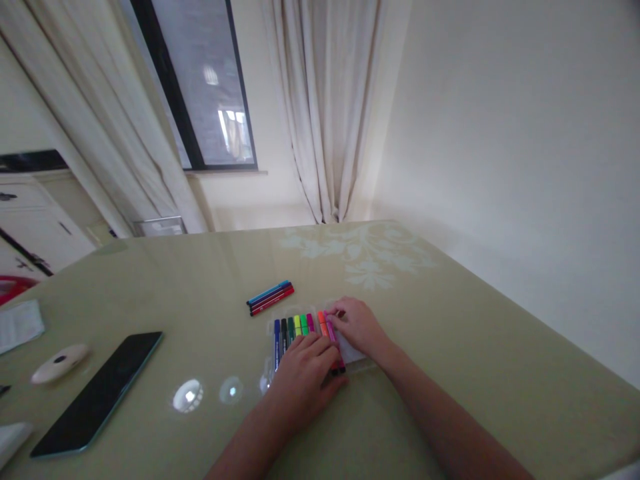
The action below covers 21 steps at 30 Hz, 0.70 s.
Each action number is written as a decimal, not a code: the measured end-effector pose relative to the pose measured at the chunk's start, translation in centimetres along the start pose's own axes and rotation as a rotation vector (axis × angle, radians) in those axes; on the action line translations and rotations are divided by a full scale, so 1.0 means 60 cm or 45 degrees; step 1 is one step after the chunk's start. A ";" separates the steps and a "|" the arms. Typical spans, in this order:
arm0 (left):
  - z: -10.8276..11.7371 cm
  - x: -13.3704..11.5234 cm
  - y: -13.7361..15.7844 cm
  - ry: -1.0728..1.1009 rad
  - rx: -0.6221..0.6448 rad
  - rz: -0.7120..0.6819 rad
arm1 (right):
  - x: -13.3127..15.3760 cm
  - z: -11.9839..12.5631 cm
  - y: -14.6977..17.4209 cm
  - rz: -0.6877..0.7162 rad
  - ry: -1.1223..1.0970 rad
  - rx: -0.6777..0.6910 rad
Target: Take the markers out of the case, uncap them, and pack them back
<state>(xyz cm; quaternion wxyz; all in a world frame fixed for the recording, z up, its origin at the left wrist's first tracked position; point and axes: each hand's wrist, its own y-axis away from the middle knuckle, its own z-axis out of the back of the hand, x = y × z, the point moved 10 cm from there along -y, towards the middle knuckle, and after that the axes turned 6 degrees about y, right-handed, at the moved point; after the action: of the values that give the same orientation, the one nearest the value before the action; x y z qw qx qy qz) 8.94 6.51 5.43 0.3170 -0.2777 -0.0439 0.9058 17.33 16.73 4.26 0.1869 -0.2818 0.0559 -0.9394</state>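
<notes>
Several felt-tip markers (284,333) in different colours lie side by side in a clear plastic case (357,355). My left hand (307,373) rests flat across the lower part of the row, fingers stretched over the markers and covering some of them. Its thumb is near the dark lower ends of an orange marker (323,325) and a purple marker (331,331). At the upper end of the purple marker, my right hand (357,325) closes thumb and fingers in a pinch. The right part of the case shows a pale bottom beside that marker.
Beyond the case lie a few loose blue, dark and red markers (271,298). To the left are a black tablet (100,393), a whitish oval object (60,364) and a paper (21,325). The table (210,280) meets a wall (510,133) on the right.
</notes>
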 end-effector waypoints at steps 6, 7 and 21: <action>0.066 0.077 0.002 0.141 -0.309 0.142 | -0.001 0.007 0.000 -0.001 -0.079 -0.009; 0.088 0.110 0.010 0.081 -0.430 0.242 | -0.002 0.008 0.000 -0.007 -0.066 -0.018; 0.151 0.217 0.057 -0.368 -0.614 0.721 | 0.005 0.024 0.001 0.012 -0.208 -0.161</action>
<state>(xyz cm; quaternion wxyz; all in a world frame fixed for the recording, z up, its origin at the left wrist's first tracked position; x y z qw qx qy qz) -6.13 12.43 6.00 -0.0288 -0.2148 -0.2211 0.9509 17.90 16.58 5.62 0.1771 -0.3684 0.1011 -0.9070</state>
